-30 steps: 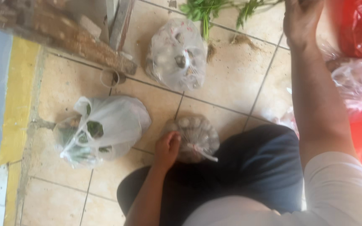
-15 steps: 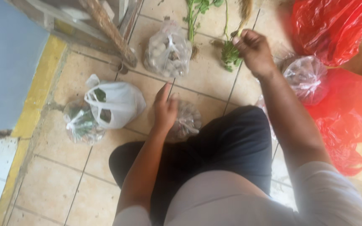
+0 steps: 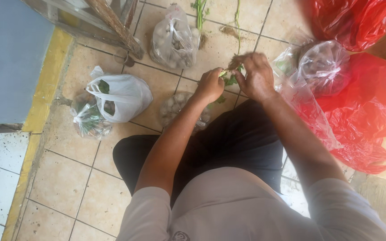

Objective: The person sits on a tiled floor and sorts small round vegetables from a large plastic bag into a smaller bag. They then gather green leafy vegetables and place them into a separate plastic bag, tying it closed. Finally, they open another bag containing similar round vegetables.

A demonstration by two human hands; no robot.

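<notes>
Both hands, left hand (image 3: 209, 85) and right hand (image 3: 256, 76), pinch the herb stalk (image 3: 237, 27) mid-frame, its long stem running straight up toward the top edge.

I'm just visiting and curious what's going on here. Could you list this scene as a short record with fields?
Left hand: left hand pinches a leafy green stem
Right hand: right hand grips the same stem at its root end
Floor: beige tiled floor
Near left: white plastic bag; small clear bag of greens
Ahead: clear bag of pale round items
Right side: red plastic bags
</notes>
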